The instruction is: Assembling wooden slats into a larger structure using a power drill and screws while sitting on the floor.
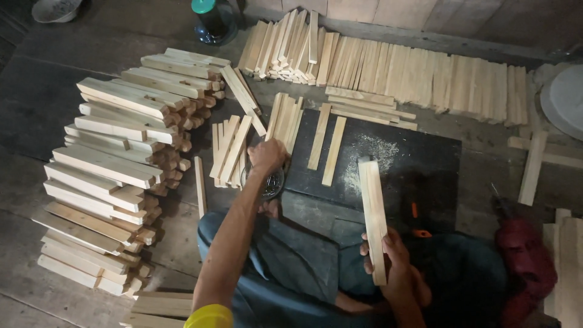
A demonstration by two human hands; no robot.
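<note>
Pale, rough-sawn wooden slats are lying everywhere on the grey plank floor (36, 291): a tall criss-crossed stack (121, 164) at the left, a long row (419, 76) standing on edge along the back, and a few loose pieces on a black mat (419, 158) dusted with sawdust (370, 161). The right hand (392, 261) is wrapping its fingers around the lower end of one long flat slat (373, 218), clenching it so it is pointing away from the body over the mat's near edge. The slat is straight, square-cut and light yellow. The left hand (266, 157) is reaching forward with the arm extended, knuckles up, fingers curled down over a small round tin (273, 184) beside a short bundle of slats (229, 149); whether it is grasping anything there cannot be told.
</note>
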